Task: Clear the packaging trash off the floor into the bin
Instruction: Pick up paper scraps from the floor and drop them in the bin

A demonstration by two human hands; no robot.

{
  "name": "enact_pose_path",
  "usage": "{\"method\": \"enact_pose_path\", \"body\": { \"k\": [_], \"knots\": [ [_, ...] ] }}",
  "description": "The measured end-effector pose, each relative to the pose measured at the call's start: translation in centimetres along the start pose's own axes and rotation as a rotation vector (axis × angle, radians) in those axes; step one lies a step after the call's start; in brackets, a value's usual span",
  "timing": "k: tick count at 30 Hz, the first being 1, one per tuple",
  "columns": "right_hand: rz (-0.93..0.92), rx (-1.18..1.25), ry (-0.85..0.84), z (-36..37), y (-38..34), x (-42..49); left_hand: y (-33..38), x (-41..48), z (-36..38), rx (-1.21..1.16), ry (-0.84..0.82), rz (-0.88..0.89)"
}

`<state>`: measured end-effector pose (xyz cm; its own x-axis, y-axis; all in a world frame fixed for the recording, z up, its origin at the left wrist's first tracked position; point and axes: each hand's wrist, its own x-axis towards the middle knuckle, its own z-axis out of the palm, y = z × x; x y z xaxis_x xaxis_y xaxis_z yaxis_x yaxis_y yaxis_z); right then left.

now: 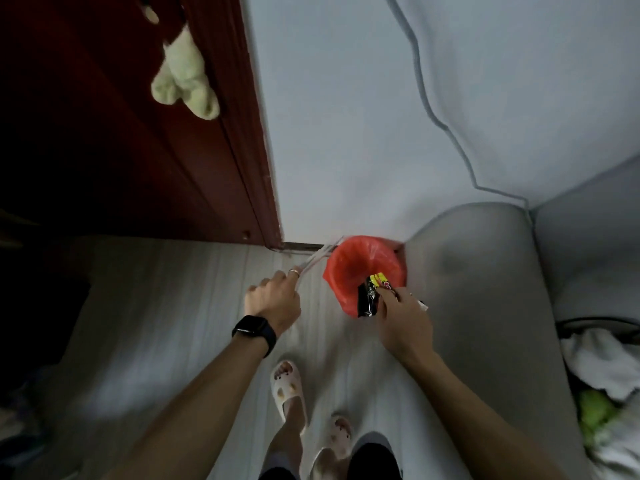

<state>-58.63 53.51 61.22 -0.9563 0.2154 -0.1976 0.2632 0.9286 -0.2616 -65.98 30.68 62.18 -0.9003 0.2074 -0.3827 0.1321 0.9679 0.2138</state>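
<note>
**Both hands loaded at the bin, nothing dropped yet**

Right hand is pinching a black crinkly wrapper by its top edge, fingers curled around it. Left hand is curled too, gripping a long clear plastic strip that sticks out past the knuckles toward the bin. It's motion-blurred, so I can't say what it actually is.

Biggest thing first: the pale floor. In the lit part between the feet and the wall I don't see any other trash, but the left side is too dark to judge.

Next, the bin, with a red liner, tucked in the corner right against the grey sofa. It's open on top, no lid to deal with.

The wrapper hangs over the bin's near rim, partly above the opening. The strip's far end is up by the rim, on the left.

So I'd say we're close to done: pickup finished, carry finished, and what's left is letting go of both pieces so they land inside.

Writing: the wrapper has a yellow patch with some red on it, but nothing's legible. The black watch on the left wrist shows no readable logo either.
</note>
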Motion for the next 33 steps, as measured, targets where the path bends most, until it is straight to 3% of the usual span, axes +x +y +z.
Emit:
{"method": "enact_pose_path", "body": {
  "k": [5,10,16,25,28,33],
  "knots": [
    [0.112,-0.040,0.003,6.6,5.0,6.1,2.7,9.0,7.0,-0.222,-0.046,-0.053],
    [0.344,0.252,-0.111,14.5,10.4,12.1,5.6,15.5,16.5,-0.356,-0.092,-0.012],
    [0.485,0.462,-0.008,23.8,16.2,17.7,9.5,22.0,28.5,-0.355,-0.104,0.059],
    [0.303,0.439,-0.005,34.8,21.8,23.7,12.2,31.4,39.1,-0.220,-0.098,0.166],
    [0.166,0.273,-0.115,37.1,22.4,25.0,11.6,32.6,42.1,-0.131,-0.235,0.217],
    [0.022,-0.165,-0.624,39.2,22.2,26.5,10.2,32.6,45.4,0.166,-0.394,0.324]
  ]
}}
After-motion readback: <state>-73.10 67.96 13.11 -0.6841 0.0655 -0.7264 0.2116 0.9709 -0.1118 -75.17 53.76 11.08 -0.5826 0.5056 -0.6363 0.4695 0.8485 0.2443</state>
